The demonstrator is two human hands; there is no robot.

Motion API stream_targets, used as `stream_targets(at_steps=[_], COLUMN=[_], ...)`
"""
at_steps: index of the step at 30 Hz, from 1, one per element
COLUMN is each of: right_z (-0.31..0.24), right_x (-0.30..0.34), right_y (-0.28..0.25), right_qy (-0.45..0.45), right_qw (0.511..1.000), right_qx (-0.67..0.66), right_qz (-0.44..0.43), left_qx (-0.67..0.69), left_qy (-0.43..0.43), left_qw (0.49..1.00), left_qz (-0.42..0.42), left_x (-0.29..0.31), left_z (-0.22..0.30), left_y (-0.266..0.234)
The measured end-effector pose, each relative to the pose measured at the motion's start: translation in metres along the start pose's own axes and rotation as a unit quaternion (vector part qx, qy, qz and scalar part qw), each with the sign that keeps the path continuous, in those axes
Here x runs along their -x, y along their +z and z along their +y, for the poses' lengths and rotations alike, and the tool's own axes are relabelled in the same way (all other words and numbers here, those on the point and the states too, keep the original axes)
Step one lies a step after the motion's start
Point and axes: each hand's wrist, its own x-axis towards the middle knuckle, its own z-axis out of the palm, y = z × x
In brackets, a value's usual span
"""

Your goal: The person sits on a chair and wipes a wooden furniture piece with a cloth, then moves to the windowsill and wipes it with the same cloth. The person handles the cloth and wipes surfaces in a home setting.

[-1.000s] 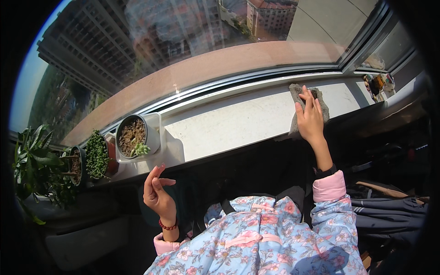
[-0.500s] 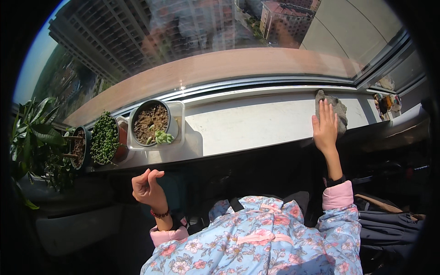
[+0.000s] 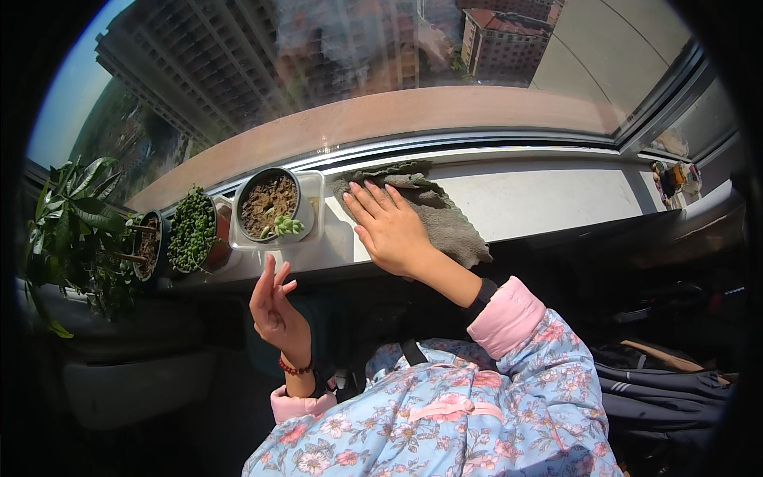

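Note:
My right hand (image 3: 391, 230) lies flat with its fingers stretched out on a grey-green cloth (image 3: 449, 226), pressing it against the white windowsill (image 3: 548, 195). The cloth is spread and wrinkled, and one corner hangs over the sill's front edge. Just left of it stands a round pot (image 3: 304, 208) with soil and a small pale green succulent (image 3: 288, 226), set in a clear plastic tray (image 3: 316, 238). My left hand (image 3: 280, 314) is held up in front of the sill, below that pot. Its fingers are loosely apart and nothing is in them.
Further left are a pot of trailing bead-like green plant (image 3: 189, 230), another soil-filled pot (image 3: 149, 248) and a leafy plant (image 3: 75, 219). A small colourful object (image 3: 675, 183) sits at the sill's right end. Window glass rises behind; dark folded clothing (image 3: 660, 397) lies at lower right.
My right hand has swept the cloth left along the sill, from the right end to beside the succulent pot, and the cloth has spread out. My left hand's fingers have uncurled.

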Motion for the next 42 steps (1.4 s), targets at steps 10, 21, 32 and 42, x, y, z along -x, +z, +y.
stream_targets(at_steps=[10,21,32,42], right_z=[0.025,0.156,0.348,0.433], right_x=[0.03,0.118,0.232,0.258], right_y=[-0.013,-0.091,-0.175,-0.196], right_qy=[-0.054,0.142,0.502,0.557], right_qw=[0.997,0.988,0.849,0.793], right_qx=[-0.053,0.049,0.16,0.242], right_qz=[-0.009,0.023,0.036,0.048], left_qx=[-0.074,-0.211,-0.143,-0.124], left_qy=[0.083,0.145,0.094,0.095], left_qw=[0.99,0.954,0.963,0.967], left_qz=[-0.086,-0.154,-0.208,-0.2], left_x=[0.003,0.0,-0.003,0.003], left_z=[0.037,0.035,-0.015,-0.025], left_y=[0.023,0.069,0.136,0.129])
